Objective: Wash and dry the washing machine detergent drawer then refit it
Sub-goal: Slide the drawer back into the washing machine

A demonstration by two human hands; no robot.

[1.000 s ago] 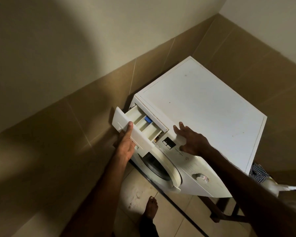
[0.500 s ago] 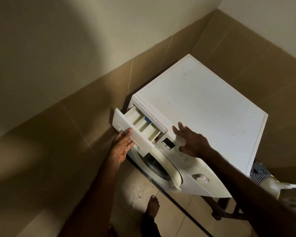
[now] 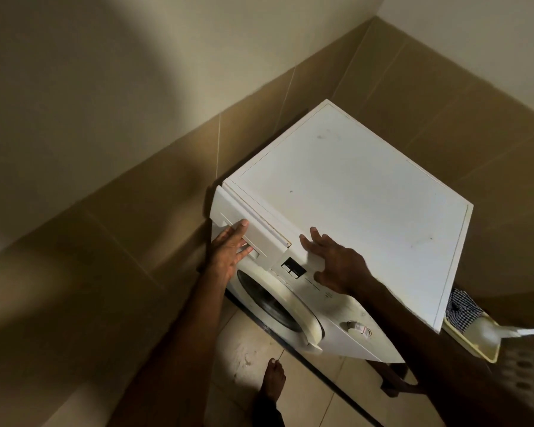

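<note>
Detergent drawer (image 3: 250, 224) now pushed in, left hand (image 3: 230, 252) flat against it.

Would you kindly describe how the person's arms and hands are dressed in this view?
Both forearms are bare, with no sleeve in view. The left hand and right hand wear no gloves; no watch, bracelet or ring shows, though the dim light hides fine detail.

White detergent drawer (image 3: 247, 223) nearly flush in washing machine (image 3: 352, 192)
</note>
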